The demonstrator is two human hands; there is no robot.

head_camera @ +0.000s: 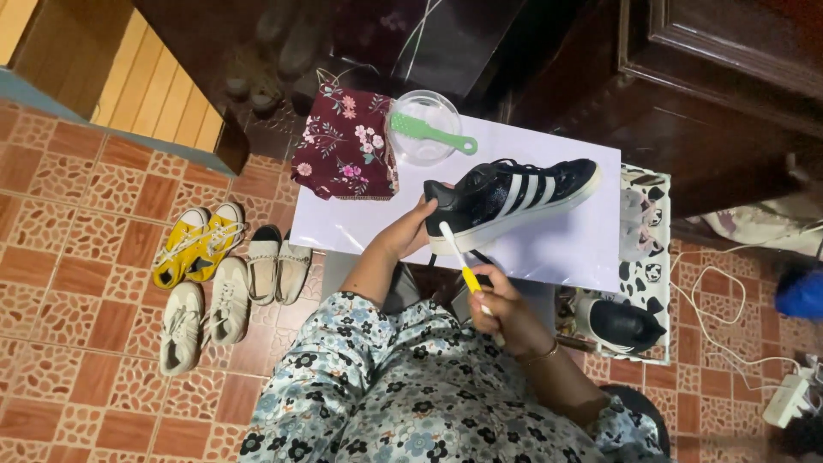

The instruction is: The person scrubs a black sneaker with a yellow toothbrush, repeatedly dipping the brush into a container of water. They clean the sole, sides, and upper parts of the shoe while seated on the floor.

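Observation:
A black sneaker [514,195] with white stripes and a white sole lies on its side on a white sheet [566,244] over a low table. My left hand [418,225] grips the sneaker's heel. My right hand [497,302] holds a toothbrush [459,257] with a yellow and white handle. Its head touches the white sole near the heel.
A clear bowl [422,129] with a green brush [433,133] across it and a maroon floral cloth [347,146] sit at the table's far side. Yellow, beige and white shoes [223,274] lie on the tiled floor at left. Another black shoe [624,324] rests at right, beside cables and a power strip [789,399].

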